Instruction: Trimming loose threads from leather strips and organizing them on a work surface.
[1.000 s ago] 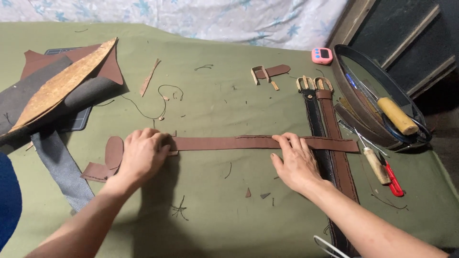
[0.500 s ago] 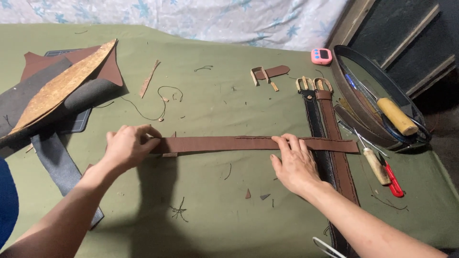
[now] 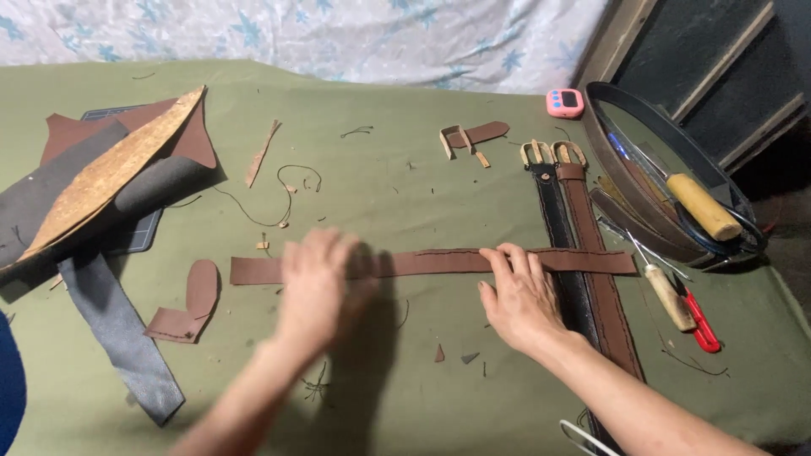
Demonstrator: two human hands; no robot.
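Brown leather strap (image 3: 431, 263) lies flat across the green worktop (image 3: 405, 152), its right end crossing over the two buckled belts (image 3: 583, 253), its left end free near a small leather scrap (image 3: 186, 308). In the head view, the right hand (image 3: 519, 295) presses flat on the strap just left of the belts, fingers spread, its grip open and closed on nothing. The left hand (image 3: 317, 283) is blurred over the strap's middle, palm down; whether its grip has any hold I cannot tell. Stitch lines already run along the strap's edges, so I judge the sewing done and smoothing under way. Beyond the belts' far side sit a round tray (image 3: 608, 160) and a wooden-handled awl (image 3: 667, 295).
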